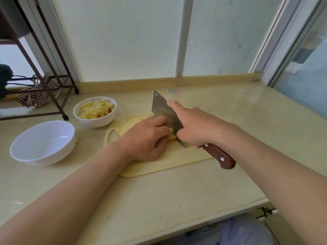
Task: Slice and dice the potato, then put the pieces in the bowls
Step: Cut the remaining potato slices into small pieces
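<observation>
Pinning pale yellow potato slices [172,136] on the board, left hand [146,138] curled narrow.
Right hand [194,129] grips the wooden-handled steel cleaver [167,114] at the slices' 3 o'clock end.

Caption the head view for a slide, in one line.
Right hand works a cleaver through potato steadied by the left hand on a cutting board; diced pieces fill one bowl.

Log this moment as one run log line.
right hand: grips cleaver | left hand: steadies potato | far bowl: diced | near bowl: empty
</observation>
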